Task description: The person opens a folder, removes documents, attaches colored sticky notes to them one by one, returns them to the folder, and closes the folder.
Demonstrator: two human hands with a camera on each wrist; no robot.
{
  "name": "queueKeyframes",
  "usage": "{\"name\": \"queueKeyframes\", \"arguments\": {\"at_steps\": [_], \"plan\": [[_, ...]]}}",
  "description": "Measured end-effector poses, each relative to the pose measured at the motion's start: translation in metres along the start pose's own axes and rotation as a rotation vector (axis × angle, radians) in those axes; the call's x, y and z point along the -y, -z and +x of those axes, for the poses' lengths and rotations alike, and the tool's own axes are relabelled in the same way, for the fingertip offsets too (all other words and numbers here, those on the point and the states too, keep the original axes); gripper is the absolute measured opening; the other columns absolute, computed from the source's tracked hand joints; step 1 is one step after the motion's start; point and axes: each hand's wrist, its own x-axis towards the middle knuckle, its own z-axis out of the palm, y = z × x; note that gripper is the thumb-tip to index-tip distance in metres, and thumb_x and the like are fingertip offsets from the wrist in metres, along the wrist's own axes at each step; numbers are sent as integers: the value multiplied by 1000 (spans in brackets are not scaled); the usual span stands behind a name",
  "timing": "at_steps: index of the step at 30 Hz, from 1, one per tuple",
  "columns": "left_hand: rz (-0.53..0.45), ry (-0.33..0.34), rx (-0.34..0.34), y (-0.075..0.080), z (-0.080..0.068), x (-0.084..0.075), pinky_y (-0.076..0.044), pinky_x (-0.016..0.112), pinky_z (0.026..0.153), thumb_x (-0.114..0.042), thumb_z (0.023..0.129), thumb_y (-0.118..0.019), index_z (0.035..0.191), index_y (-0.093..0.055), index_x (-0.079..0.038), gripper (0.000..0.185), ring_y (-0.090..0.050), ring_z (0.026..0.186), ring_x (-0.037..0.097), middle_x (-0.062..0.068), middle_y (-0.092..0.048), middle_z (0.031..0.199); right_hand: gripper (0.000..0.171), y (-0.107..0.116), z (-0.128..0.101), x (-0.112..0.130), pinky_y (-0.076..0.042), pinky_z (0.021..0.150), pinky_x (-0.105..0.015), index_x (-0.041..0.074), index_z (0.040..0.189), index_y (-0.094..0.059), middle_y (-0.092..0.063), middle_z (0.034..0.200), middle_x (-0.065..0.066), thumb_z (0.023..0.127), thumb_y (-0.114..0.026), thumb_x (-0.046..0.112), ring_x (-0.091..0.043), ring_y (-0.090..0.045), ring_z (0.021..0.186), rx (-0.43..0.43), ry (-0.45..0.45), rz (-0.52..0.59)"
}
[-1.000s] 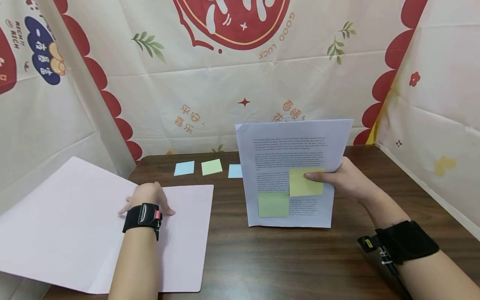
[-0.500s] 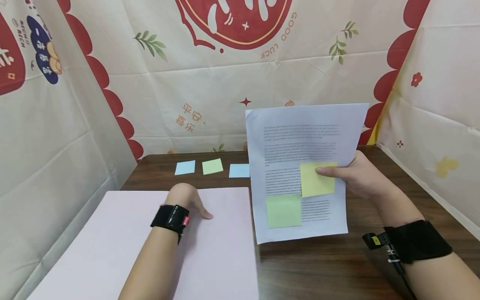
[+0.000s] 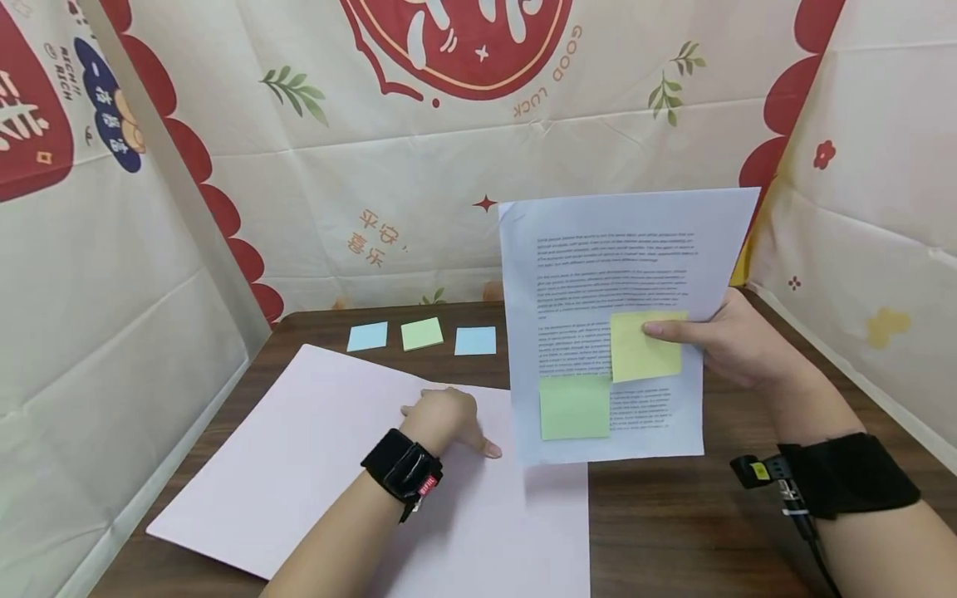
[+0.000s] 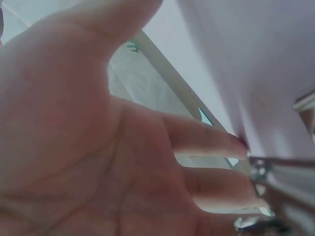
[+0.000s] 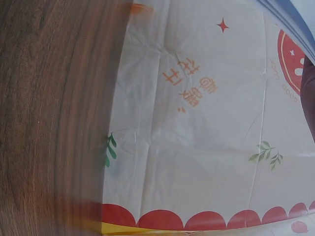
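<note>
Head view: the right hand point(image 3: 736, 345) grips a printed sheet point(image 3: 620, 274) by its right edge and holds it upright above the desk point(image 3: 673, 515), thumb laid on a yellow note point(image 3: 645, 349) stuck near the sheet's middle. A green note point(image 3: 574, 407) is stuck just below and to the left of the yellow one, their corners close together. The sheet's lower left corner overlaps the far right part of a pink folder point(image 3: 314, 465), which lies flat on the left half of the desk. The left hand point(image 3: 447, 419) rests on the folder near its far edge, fingers spread and lying flat on it, thumb pointing toward the sheet; in the left wrist view the fingers point(image 4: 206, 140) are straight and slightly apart, their tips touching the pink surface. Three loose notes lie in a row at the back of the desk, apart from both hands: a blue note point(image 3: 367, 336), a second green note point(image 3: 422, 333) and another blue note point(image 3: 475, 340). A printed cloth point(image 3: 419, 166) screens the back and both sides of the desk. The right wrist view shows only desk and cloth.
</note>
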Motion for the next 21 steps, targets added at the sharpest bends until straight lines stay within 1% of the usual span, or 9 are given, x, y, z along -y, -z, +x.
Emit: {"name": "queueKeyframes", "arguments": {"at_steps": [2, 5, 6, 8, 11, 13, 15, 17, 21], "plan": [[2, -17, -7, -1, -1, 0, -35, 77, 118, -68, 78, -86, 140, -68, -6, 89, -42, 151, 55, 25, -54, 157, 68, 0, 0, 0, -66, 78, -47, 7, 159, -44, -73, 137, -3, 97, -54, -20, -26, -81, 106, -3, 6, 1], [12, -80, 3, 4, 0, 9, -46, 64, 116, -65, 85, -81, 136, -70, -7, 79, -61, 134, 39, 18, -66, 145, 68, 0, 0, -1, -66, 78, -47, 7, 159, -44, -73, 137, -3, 97, -53, -21, -26, -81, 106, -4, 13, 7], [17, -107, 4, 7, 1, 13, -50, 59, 112, -63, 86, -81, 134, -70, -7, 74, -65, 124, 33, 14, -70, 138, 68, -1, -1, -1, -66, 78, -47, 7, 158, -44, -73, 136, -3, 97, -53, -21, -26, -81, 106, -4, 15, 12], [25, -143, 21, 14, 2, 22, -57, 51, 99, -53, 87, -83, 130, -70, -8, 64, -67, 103, 25, 9, -74, 124, 67, 0, -1, -2, -66, 77, -47, 5, 159, -43, -73, 136, -4, 97, -53, -21, -27, -81, 105, -9, 16, 9], [30, -158, 22, 22, 2, 34, -58, 44, 82, -31, 83, -89, 125, -71, -10, 50, -65, 90, 23, 6, -74, 113, 68, -1, -1, -1, -66, 77, -48, 5, 159, -41, -73, 136, -3, 97, -54, -20, -27, -81, 105, -21, 4, -18], [29, -155, 17, 24, 2, 39, -57, 42, 77, -19, 79, -91, 123, -73, -11, 49, -64, 88, 23, 6, -73, 110, 68, -1, -1, -1, -66, 78, -48, 5, 160, -41, -72, 137, -4, 97, -54, -20, -27, -81, 105, -24, 3, -25], [52, -163, -4, 24, 4, 41, -57, 42, 79, -15, 76, -93, 125, -74, -12, 52, -63, 90, 23, 5, -73, 113, 68, -1, -1, -1, -66, 78, -48, 6, 159, -42, -72, 137, -3, 97, -55, -19, -28, -81, 105, -27, 0, -29], [75, -182, -36, 23, 6, 41, -58, 43, 82, -16, 74, -95, 123, -74, -12, 54, -63, 92, 22, 6, -74, 115, 68, -1, 0, -1, -66, 79, -47, 6, 159, -43, -72, 137, -2, 97, -55, -19, -28, -81, 106, -24, 1, -26], [160, -245, -107, 16, 12, 36, -61, 44, 86, -23, 72, -99, 115, -76, -10, 51, -66, 91, 21, 8, -77, 112, 67, 1, 1, -2, -66, 79, -47, 7, 158, -44, -73, 137, -1, 97, -56, -19, -27, -81, 106, -21, -8, -29]]}}
